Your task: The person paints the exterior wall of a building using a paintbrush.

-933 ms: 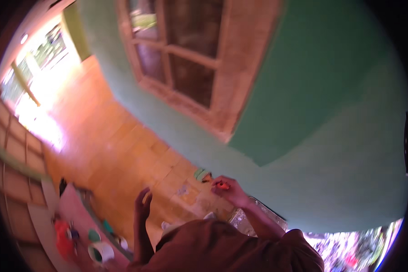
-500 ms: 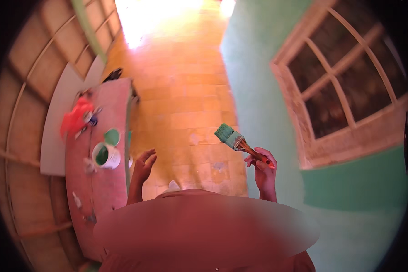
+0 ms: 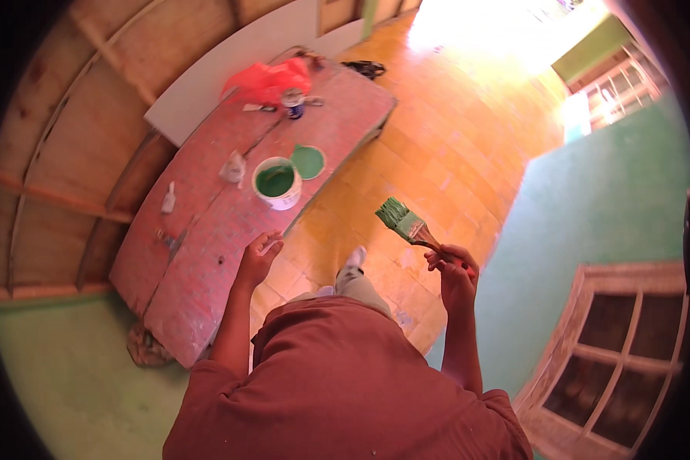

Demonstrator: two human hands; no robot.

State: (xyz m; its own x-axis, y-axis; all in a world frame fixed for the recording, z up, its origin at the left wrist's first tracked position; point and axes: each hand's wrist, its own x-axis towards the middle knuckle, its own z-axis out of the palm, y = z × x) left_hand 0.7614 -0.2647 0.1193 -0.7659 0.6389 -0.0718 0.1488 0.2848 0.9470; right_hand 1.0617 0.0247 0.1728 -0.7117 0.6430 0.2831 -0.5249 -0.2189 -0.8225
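In my right hand (image 3: 458, 277) is a wide paintbrush (image 3: 408, 225), gripped by its reddish handle. Its bristles are coated in green paint and point up and to the left, away from the wall. My left hand (image 3: 259, 261) holds nothing, its fingers loosely bent and apart, beside the near edge of a pink, worn table (image 3: 207, 245). On that table stands a white bucket (image 3: 285, 202) with green paint inside. A round green lid (image 3: 310, 162) lies against the bucket's far side.
A red plastic bag (image 3: 264, 80) and a small can (image 3: 292, 104) sit at the table's far end. A crumpled white bag (image 3: 234, 167) and a white bottle (image 3: 169, 198) lie nearer. To the right rises a green wall (image 3: 567, 207) with a wooden-framed window (image 3: 583, 284); yellow tiles (image 3: 437, 138) cover the floor.
My view has turned left, bringing the table and bucket closer to the middle and the window lower right. The paintbrush stays in my right hand; my left hand remains free.
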